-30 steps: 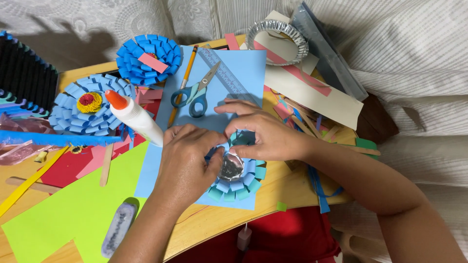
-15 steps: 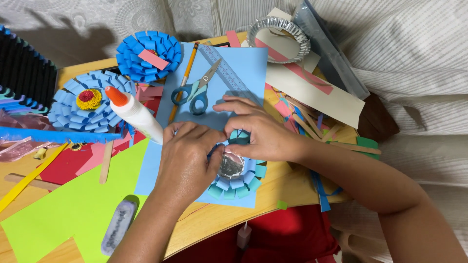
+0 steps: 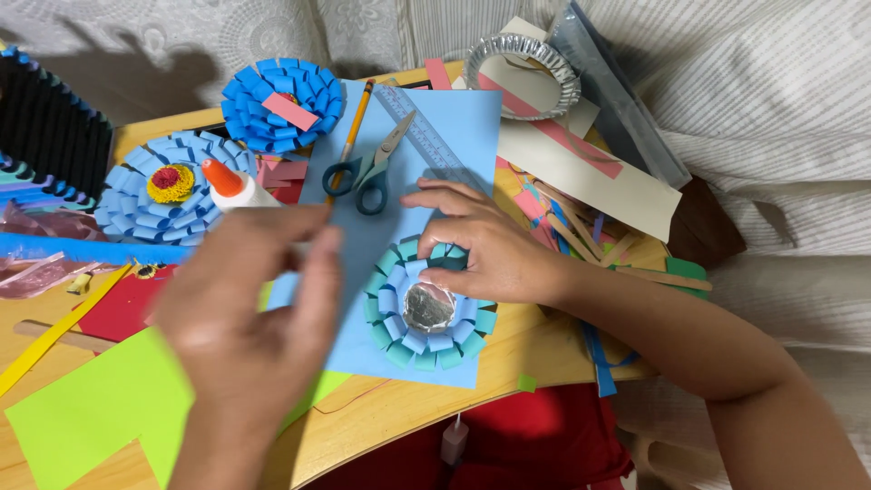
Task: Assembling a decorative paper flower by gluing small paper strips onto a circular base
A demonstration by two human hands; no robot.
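Observation:
A round paper flower (image 3: pixel 399 338) of teal and light-blue loops with a crumpled foil centre lies on a light-blue paper sheet (image 3: pixel 454 136). My right hand (image 3: pixel 494 247) rests on the flower's upper rim, thumb and fingers pinching its loops. My left hand (image 3: pixel 249 313) is lifted off the sheet to the left of the flower. It is blurred, its fingers are stretched out with nothing seen in them, and it hides the body of a white glue bottle with an orange tip (image 3: pixel 227 184).
Scissors (image 3: pixel 367 172), a pencil (image 3: pixel 356 122) and a clear ruler (image 3: pixel 426 136) lie on the sheet's top. Two finished blue flowers (image 3: pixel 283 104) (image 3: pixel 163 186) sit at the left, a foil dish (image 3: pixel 523 74) behind. Green paper (image 3: pixel 91 408), paper strips and wooden sticks (image 3: pixel 581 238) crowd the small wooden table.
My left hand has come off the flower and moved left and up towards the camera, uncovering the foil centre. My right hand stays on the flower's rim.

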